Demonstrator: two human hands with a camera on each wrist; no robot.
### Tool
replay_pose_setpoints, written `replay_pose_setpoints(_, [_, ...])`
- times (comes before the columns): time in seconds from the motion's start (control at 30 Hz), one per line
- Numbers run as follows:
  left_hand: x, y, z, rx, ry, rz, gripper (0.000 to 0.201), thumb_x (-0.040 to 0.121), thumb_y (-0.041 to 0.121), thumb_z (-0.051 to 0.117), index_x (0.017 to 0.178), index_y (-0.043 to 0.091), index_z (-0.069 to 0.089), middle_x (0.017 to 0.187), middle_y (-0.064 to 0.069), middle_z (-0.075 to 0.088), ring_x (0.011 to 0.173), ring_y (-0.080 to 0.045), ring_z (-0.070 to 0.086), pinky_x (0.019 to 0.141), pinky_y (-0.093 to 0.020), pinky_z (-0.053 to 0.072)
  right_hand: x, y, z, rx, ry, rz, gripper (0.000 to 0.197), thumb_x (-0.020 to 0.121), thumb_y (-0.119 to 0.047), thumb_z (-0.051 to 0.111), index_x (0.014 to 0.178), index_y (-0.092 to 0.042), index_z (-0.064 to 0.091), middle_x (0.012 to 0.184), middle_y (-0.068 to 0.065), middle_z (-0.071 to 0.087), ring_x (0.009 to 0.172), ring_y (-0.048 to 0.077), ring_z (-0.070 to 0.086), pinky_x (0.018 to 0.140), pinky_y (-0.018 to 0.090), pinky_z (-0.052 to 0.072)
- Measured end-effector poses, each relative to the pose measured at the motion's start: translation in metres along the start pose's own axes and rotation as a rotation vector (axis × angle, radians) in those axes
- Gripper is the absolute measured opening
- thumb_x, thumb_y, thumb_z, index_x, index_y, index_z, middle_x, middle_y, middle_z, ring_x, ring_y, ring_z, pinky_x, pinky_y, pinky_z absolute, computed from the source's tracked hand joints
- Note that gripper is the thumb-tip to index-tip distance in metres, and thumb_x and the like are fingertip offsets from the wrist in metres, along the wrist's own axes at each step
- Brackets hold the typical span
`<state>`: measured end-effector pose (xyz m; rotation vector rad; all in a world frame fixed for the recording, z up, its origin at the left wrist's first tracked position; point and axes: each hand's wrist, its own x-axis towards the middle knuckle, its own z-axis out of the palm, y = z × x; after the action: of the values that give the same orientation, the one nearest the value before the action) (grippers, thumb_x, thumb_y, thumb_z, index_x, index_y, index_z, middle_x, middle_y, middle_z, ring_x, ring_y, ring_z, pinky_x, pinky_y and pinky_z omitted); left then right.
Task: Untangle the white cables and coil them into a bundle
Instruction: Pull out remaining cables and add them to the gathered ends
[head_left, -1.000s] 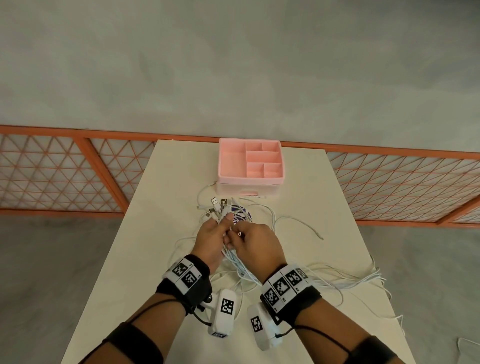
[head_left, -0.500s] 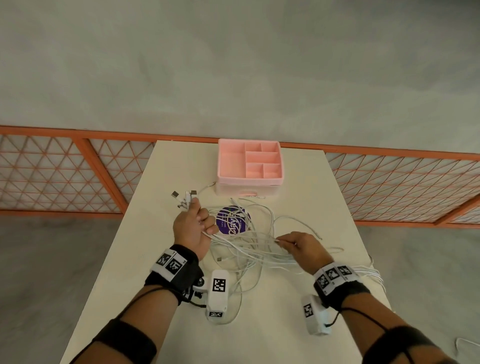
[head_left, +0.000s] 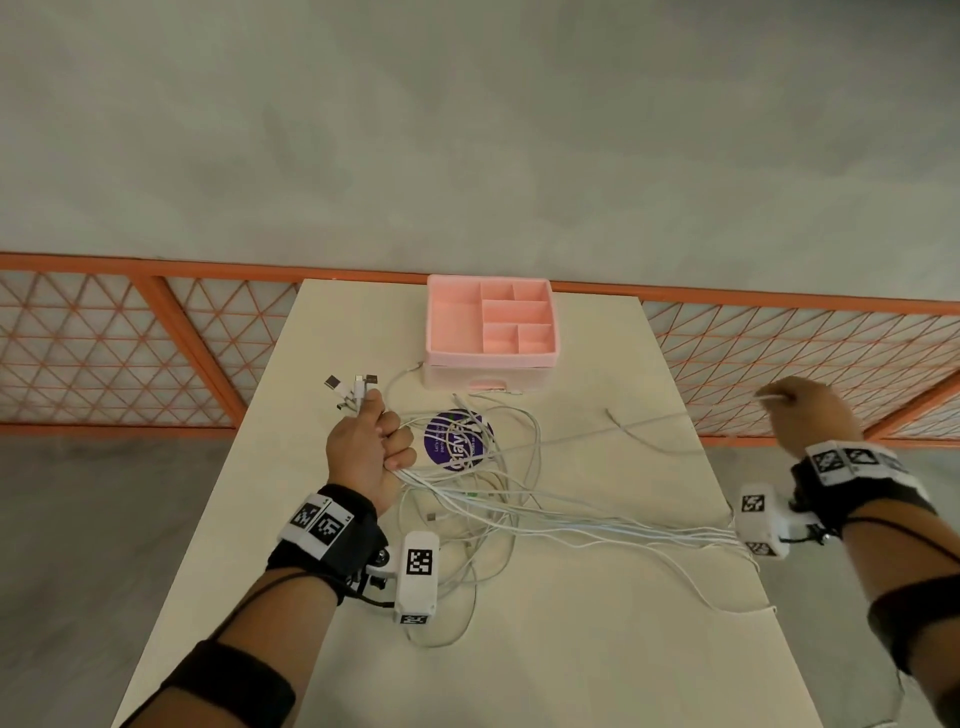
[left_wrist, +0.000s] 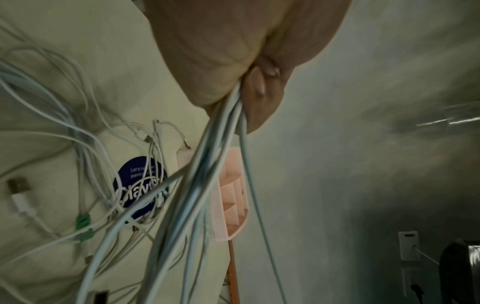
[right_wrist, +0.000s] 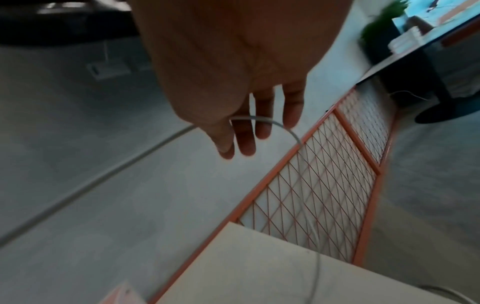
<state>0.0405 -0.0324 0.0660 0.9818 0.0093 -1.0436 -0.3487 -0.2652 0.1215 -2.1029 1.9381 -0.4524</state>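
A cream table (head_left: 597, 649) stands on a grey floor before an orange lattice fence (head_left: 104, 353), with a pink compartment organizer (head_left: 491, 325) at its far edge. In the head view, the left hand (head_left: 363, 452) is a closed fist around a bunch of white cables (head_left: 519, 499), their plug ends (head_left: 353, 387) sticking out at 12 o'clock above the knuckles. The cords leave the fist at about 4 o'clock and fan across the table toward its right edge, passing over a round purple sticker (head_left: 457, 439) that lies just at 3 o'clock of the fist. Loose loops sag toward the near side. The right hand (head_left: 810, 415) is held out past the table's right edge, above the floor, with a single strand (head_left: 649, 428) running from its fingers back toward the tangle at 9 o'clock. In the left wrist view, curled fingers (left_wrist: 255, 98) clamp several cords against the palm; the cords (left_wrist: 207, 164) drop toward 6 o'clock, and the tangle lies on the table at 8 o'clock over the sticker (left_wrist: 140, 185), with a green clip (left_wrist: 82, 221) among the strands. In the right wrist view, the fingers (right_wrist: 245, 135) hang almost straight and a single thin cable (right_wrist: 262, 119) is pinched between the thumb and forefinger, curving across the others, its long run trailing away toward 8 o'clock; a table corner (right_wrist: 259, 273) lies at 6 o'clock.
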Motion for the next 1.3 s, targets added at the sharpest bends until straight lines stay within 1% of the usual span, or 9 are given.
replay_pose_setpoints(0.13, [-0.002, -0.002, 0.002, 0.001, 0.007, -0.015, 0.042, 0.106, 0.032, 0.044, 0.066, 0.023, 0.035, 0.049, 0.009, 0.027, 0.035, -0.004, 0.02, 0.034, -0.015, 0.015, 0.005, 0.004, -0.017, -0.052, 0.201, 0.138, 0.03, 0.091, -0.001, 0.047, 0.105, -0.012, 0.071, 0.117, 0.02, 0.062, 0.115, 0.041, 0.047, 0.093, 0.049, 0.045])
replay_pose_setpoints(0.27, [-0.007, -0.002, 0.01, -0.002, -0.007, -0.007, 0.042, 0.106, 0.031, 0.044, 0.066, 0.023, 0.036, 0.049, 0.009, 0.027, 0.035, -0.004, 0.021, 0.033, -0.016, 0.015, -0.004, 0.011, 0.014, -0.233, -0.134, 0.263, 0.027, 0.093, -0.009, 0.048, 0.109, -0.011, 0.069, 0.096, 0.007, 0.064, 0.094, 0.025, 0.064, 0.083, 0.035, 0.055])
replay_pose_setpoints(0.43, [-0.014, -0.008, 0.029, 0.019, -0.064, 0.017, 0.039, 0.106, 0.032, 0.044, 0.069, 0.022, 0.037, 0.053, 0.008, 0.027, 0.037, -0.005, 0.021, 0.033, -0.016, 0.019, -0.051, -0.044, 0.065, -0.03, -0.431, -0.066, 0.042, 0.092, 0.001, 0.048, 0.129, -0.015, 0.059, 0.136, 0.01, 0.057, 0.126, 0.027, 0.053, 0.105, 0.03, 0.039])
replay_pose_setpoints(0.5, [-0.017, -0.013, 0.038, 0.026, -0.092, 0.024, 0.037, 0.106, 0.031, 0.045, 0.071, 0.022, 0.036, 0.053, 0.008, 0.028, 0.038, -0.005, 0.021, 0.034, -0.016, 0.019, -0.084, -0.094, 0.081, 0.282, -0.556, -0.246, 0.034, 0.095, -0.021, 0.062, 0.128, -0.019, 0.06, 0.13, 0.003, 0.063, 0.12, 0.019, 0.058, 0.102, 0.025, 0.039])
replay_pose_setpoints(0.57, [-0.019, -0.017, 0.046, 0.042, -0.111, 0.027, 0.035, 0.105, 0.031, 0.045, 0.073, 0.022, 0.035, 0.053, 0.008, 0.028, 0.038, -0.005, 0.021, 0.035, -0.016, 0.019, -0.116, -0.142, 0.094, 0.471, -0.736, -0.376, 0.057, 0.08, -0.057, 0.069, 0.127, -0.027, 0.06, 0.124, -0.008, 0.065, 0.113, 0.006, 0.06, 0.098, 0.024, 0.045])
replay_pose_setpoints(0.63, [-0.02, -0.019, 0.05, 0.042, -0.111, 0.027, 0.035, 0.105, 0.031, 0.046, 0.073, 0.022, 0.035, 0.054, 0.008, 0.028, 0.039, -0.005, 0.022, 0.034, -0.016, 0.02, -0.142, -0.177, 0.109, 0.431, -0.834, -0.527, 0.053, 0.075, -0.064, 0.07, 0.116, -0.032, 0.063, 0.108, -0.012, 0.068, 0.098, -0.004, 0.061, 0.087, 0.018, 0.048])
replay_pose_setpoints(0.7, [-0.018, -0.014, 0.049, 0.029, -0.096, 0.034, 0.035, 0.105, 0.03, 0.046, 0.072, 0.022, 0.037, 0.053, 0.008, 0.028, 0.038, -0.005, 0.022, 0.034, -0.016, 0.02, -0.156, -0.193, 0.126, 0.344, -0.786, -0.631, 0.023, 0.086, -0.05, 0.067, 0.085, -0.027, 0.062, 0.076, -0.011, 0.064, 0.069, -0.003, 0.057, 0.065, 0.017, 0.043])
replay_pose_setpoints(0.77, [-0.015, -0.003, 0.043, 0.005, -0.065, 0.058, 0.037, 0.106, 0.03, 0.046, 0.07, 0.022, 0.036, 0.052, 0.008, 0.027, 0.038, -0.005, 0.021, 0.035, -0.015, 0.019, -0.156, -0.184, 0.143, 0.26, -0.687, -0.617, 0.03, 0.095, -0.044, 0.057, 0.072, -0.025, 0.052, 0.065, -0.009, 0.053, 0.062, 0.007, 0.052, 0.06, 0.024, 0.036])
replay_pose_setpoints(1.3, [0.012, 0.019, -0.022, -0.053, 0.089, 0.014, 0.041, 0.105, 0.033, 0.045, 0.066, 0.023, 0.038, 0.05, 0.009, 0.027, 0.036, -0.005, 0.02, 0.034, -0.017, 0.016, -0.086, 0.014, 0.114, -0.447, -0.429, -0.183, 0.021, 0.096, -0.039, 0.051, 0.079, -0.028, 0.053, 0.076, -0.006, 0.059, 0.08, 0.02, 0.064, 0.073, 0.029, 0.048])
